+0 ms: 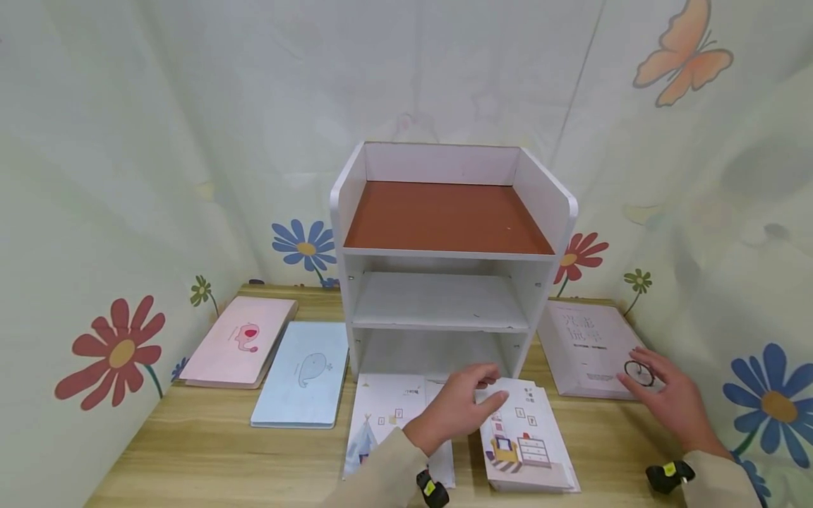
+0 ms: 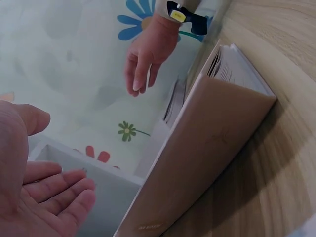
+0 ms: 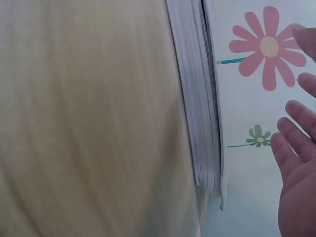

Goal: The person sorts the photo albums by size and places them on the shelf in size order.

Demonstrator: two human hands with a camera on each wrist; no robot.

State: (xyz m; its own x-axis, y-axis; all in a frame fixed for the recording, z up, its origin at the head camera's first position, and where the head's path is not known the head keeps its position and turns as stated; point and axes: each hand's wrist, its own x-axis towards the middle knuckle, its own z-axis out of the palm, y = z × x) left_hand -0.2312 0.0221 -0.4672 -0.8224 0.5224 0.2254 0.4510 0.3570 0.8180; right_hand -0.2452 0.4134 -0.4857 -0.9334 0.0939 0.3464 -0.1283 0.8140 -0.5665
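My left hand (image 1: pixel 459 406) hovers over the near edge of the shelf, between two illustrated books. Just right of it lies a thick white book with a room drawing (image 1: pixel 526 441); its brownish spine (image 2: pixel 207 138) shows in the left wrist view. To the left is a white book with a tent drawing (image 1: pixel 381 406), partly hidden by my arm. My right hand (image 1: pixel 670 395) is spread over the corner of a thick pale-pink book (image 1: pixel 591 346); in the right wrist view its page edges (image 3: pixel 197 98) stand apart from my fingers (image 3: pixel 291 143). Both hands hold nothing.
A white shelf unit (image 1: pixel 441 261) with a brown top board stands at the back of the wooden table (image 1: pixel 209 451). Left of it lie a pink elephant book (image 1: pixel 238 342) and a blue whale book (image 1: pixel 305 374). A flowered curtain (image 1: pixel 241 106) hangs around the table.
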